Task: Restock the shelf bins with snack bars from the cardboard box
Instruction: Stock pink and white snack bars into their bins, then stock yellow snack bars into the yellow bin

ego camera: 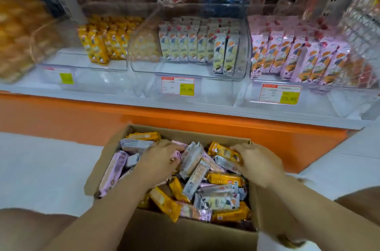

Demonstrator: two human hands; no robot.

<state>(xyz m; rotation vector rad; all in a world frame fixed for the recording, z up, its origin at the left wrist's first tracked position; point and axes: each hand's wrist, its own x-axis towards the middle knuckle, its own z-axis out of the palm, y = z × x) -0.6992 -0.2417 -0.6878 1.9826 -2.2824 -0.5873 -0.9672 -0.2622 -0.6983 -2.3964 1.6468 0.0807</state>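
Picking from the cardboard box (185,234), the left hand (158,160) has its grip hidden among snack bars (195,170); the right hand (260,163) pinches an orange bar (223,152), probably needing the upper-left bin (72,59) next.

Orange, pink and silver snack bars (225,178)

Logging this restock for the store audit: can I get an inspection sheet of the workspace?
Surface: pale floor bears the open cardboard box, in front of the shelf.
Job's things: the box holds mixed orange, pink and white snack bars; the clear bins hold standing bars, and the left and middle ones have room in front.
Clutter: nothing seen.
Hands: left hand sunk among the bars, grasp unclear; right hand curls on an orange bar.
Cables: nothing seen.
Surroundings: price labels below the bins; more packaged goods above and beside.
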